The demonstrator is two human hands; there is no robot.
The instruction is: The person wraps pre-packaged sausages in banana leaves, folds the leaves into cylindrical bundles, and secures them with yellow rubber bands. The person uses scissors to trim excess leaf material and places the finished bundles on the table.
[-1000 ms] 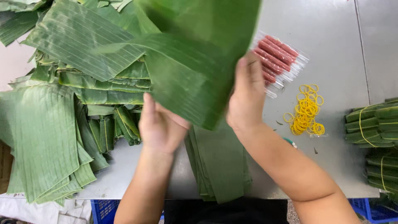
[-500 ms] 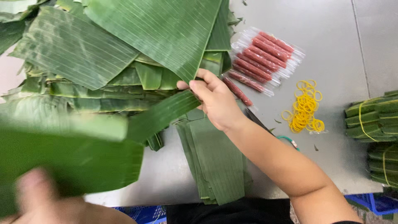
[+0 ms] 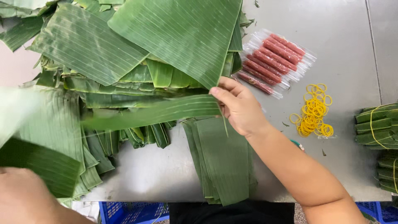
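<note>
Green leaf strip [image 3: 153, 113]: 1, pinched by right hand [image 3: 240, 108] | left hand [image 3: 25, 195] blurred, grip unclear | sausages [image 3: 273, 62]: about 9

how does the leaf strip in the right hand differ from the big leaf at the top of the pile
The leaf strip is long and narrow, the big leaf broad. The strip is pinched at one end by the right hand and stretches sideways, while the big leaf lies flat on the leaf pile, untouched. Both are green and finely ribbed.
</note>
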